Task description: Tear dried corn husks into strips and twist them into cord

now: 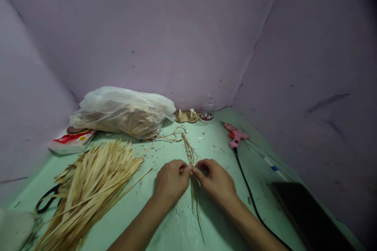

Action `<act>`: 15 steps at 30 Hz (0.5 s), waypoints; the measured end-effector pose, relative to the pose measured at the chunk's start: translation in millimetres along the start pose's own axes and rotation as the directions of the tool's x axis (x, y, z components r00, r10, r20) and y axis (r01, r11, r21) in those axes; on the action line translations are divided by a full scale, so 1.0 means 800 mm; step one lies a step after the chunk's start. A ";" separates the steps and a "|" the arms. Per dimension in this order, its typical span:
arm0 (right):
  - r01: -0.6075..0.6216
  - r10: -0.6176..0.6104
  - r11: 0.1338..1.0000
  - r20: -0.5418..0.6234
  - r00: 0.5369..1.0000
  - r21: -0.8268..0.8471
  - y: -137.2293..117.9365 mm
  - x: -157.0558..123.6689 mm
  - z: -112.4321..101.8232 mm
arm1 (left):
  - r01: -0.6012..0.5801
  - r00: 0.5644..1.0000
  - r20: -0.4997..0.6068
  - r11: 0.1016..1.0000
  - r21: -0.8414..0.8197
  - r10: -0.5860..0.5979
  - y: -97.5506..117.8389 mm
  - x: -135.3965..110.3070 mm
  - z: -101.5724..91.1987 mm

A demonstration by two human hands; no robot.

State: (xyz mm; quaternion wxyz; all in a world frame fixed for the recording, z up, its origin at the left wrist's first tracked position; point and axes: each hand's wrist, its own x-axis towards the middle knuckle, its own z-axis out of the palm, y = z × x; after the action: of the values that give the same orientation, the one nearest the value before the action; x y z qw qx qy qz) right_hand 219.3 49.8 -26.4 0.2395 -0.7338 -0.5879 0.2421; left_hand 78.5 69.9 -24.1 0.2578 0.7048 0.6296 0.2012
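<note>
Both hands [172, 182] pinch strands [189, 148], well clear of walls [182, 55].

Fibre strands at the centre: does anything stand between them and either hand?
Nothing visible does: the left hand and right hand both pinch the fibre strands. The pink glue gun lies to the right, the straw heap to the left.

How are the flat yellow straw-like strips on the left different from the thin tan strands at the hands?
The flat yellow straw-like strips make a wide pile; the thin tan strands make a narrow bunch. The strips lie untouched; the strands are held by the left hand and the right hand. Both are long and slender.
</note>
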 end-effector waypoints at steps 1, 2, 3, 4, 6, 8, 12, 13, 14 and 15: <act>-0.008 0.007 0.999 0.009 1.000 0.054 0.001 0.005 0.000 | 0.006 1.000 -0.002 0.998 0.069 -0.005 0.006 -0.005 0.000; -0.010 0.008 0.993 0.019 1.000 0.114 0.002 0.011 0.000 | 0.010 1.000 -0.005 0.991 0.132 -0.009 0.012 -0.009 0.001; -0.009 0.004 0.983 0.029 1.000 0.182 0.002 0.018 -0.001 | 0.005 1.000 -0.004 0.983 0.186 -0.004 0.016 -0.013 0.002; -0.015 0.005 0.965 0.039 0.999 0.263 0.001 0.026 -0.002 | -0.008 1.000 0.002 0.973 0.231 0.008 0.020 -0.017 0.003; -0.052 0.027 0.900 0.065 0.998 0.433 -0.007 0.042 -0.008 | -0.049 0.999 0.024 0.956 0.290 0.043 0.023 -0.022 0.005; -0.113 0.071 0.824 0.096 0.993 0.556 -0.021 0.062 -0.018 | -0.091 0.996 0.046 0.943 0.319 0.081 0.023 -0.024 0.007; -0.152 0.125 0.771 0.087 0.988 0.618 -0.052 0.119 -0.037 | -0.125 0.992 0.064 0.936 0.329 0.110 0.019 -0.025 0.009; -0.157 0.133 0.762 0.086 0.987 0.629 -0.059 0.136 -0.039 | -0.131 0.991 0.067 0.936 0.326 0.116 0.017 -0.025 0.009; -0.161 0.138 0.756 0.086 0.987 0.634 -0.066 0.152 -0.041 | -0.137 0.990 0.068 0.937 0.322 0.121 0.016 -0.025 0.010; -0.163 0.136 0.755 0.092 0.986 0.635 -0.072 0.169 -0.041 | -0.143 0.989 0.071 0.938 0.317 0.127 0.015 -0.025 0.010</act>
State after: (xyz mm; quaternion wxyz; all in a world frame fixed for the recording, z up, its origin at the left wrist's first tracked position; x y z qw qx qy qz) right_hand 222.7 190.9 25.7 0.4431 -0.6479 -0.4143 0.4607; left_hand 90.2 48.2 -22.2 0.1407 0.7835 0.5976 0.0960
